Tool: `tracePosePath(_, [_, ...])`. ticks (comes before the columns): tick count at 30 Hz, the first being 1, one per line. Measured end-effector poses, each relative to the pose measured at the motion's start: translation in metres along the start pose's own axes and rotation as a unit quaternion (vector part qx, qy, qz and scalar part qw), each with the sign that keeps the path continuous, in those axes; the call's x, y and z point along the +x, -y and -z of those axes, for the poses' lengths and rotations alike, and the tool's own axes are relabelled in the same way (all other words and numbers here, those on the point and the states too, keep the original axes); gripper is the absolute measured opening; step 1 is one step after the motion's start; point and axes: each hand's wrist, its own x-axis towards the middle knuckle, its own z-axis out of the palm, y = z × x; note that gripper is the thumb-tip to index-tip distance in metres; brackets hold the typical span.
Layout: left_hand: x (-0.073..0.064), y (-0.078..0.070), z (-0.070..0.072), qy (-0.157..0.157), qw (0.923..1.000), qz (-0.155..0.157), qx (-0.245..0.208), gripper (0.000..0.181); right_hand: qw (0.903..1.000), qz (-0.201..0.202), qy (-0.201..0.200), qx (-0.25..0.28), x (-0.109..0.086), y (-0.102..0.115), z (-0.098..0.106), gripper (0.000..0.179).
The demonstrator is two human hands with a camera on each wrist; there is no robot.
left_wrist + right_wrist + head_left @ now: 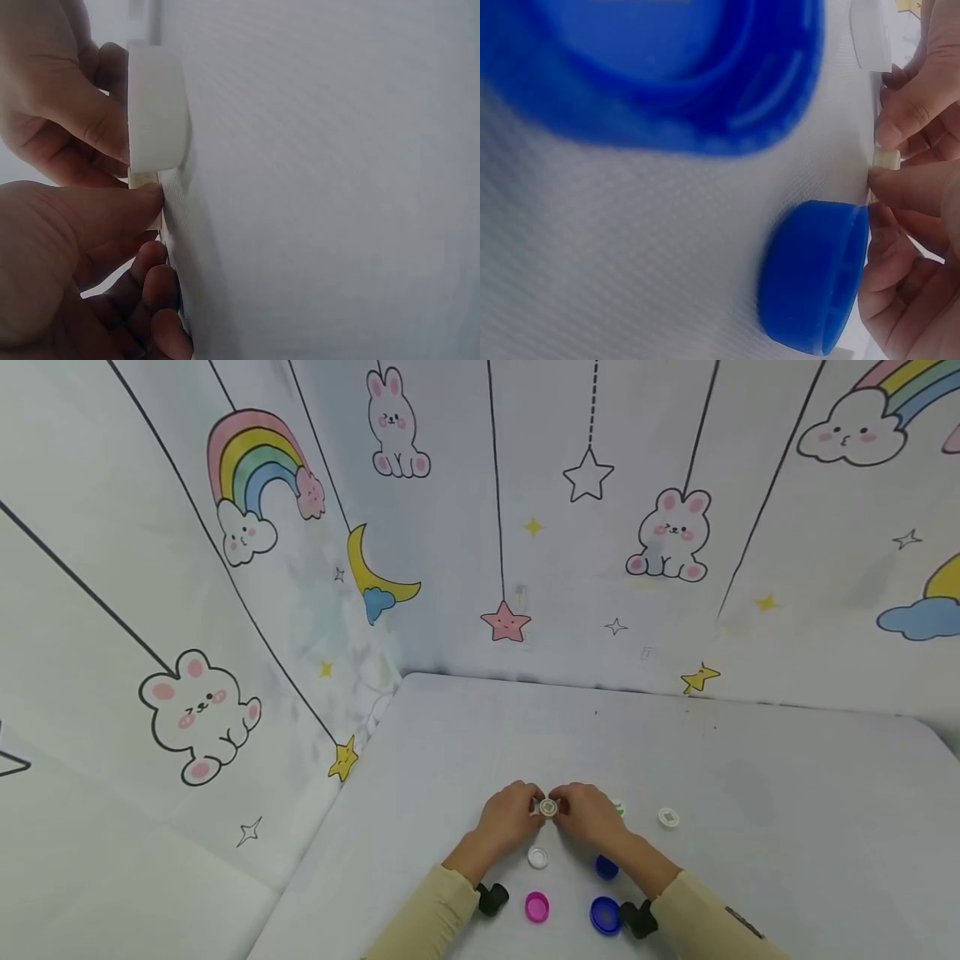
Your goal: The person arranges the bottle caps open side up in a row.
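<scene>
A small round cream bottle cap [548, 808] with rings on its face lies between my two hands. My left hand [512, 816] pinches its left side and my right hand [590, 817] its right side, thumbs close together. In the left wrist view a ribbed white bottle cap [157, 109] stands nearer the camera and partly hides the right hand's fingertips. In the right wrist view both thumbs touch the cream cap's edge [887, 159]. A blue bottle cap [814, 277] sits close to my right hand.
Below the hands on the white table [750, 777] are a pink bottle cap [537, 907] and a larger blue cap [606, 916]. Another whitish cap [668, 817] lies to the right. A green-and-white item [618, 807] shows partly behind my right hand. Patterned walls [450, 552] stand behind and left.
</scene>
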Motion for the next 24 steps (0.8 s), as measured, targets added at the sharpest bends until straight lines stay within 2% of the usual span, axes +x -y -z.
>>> tracePosePath(14, [0.001,0.001,-0.002,-0.011,0.9999,-0.002,-0.006,0.020,0.9999,-0.013,0.001,0.010,-0.002,0.003,0.005,0.025])
tracePosePath(24, [-0.001,0.001,-0.002,-0.030,0.9992,-0.020,-0.020,0.019,0.9997,-0.008,0.000,0.023,-0.005,0.006,0.012,0.024])
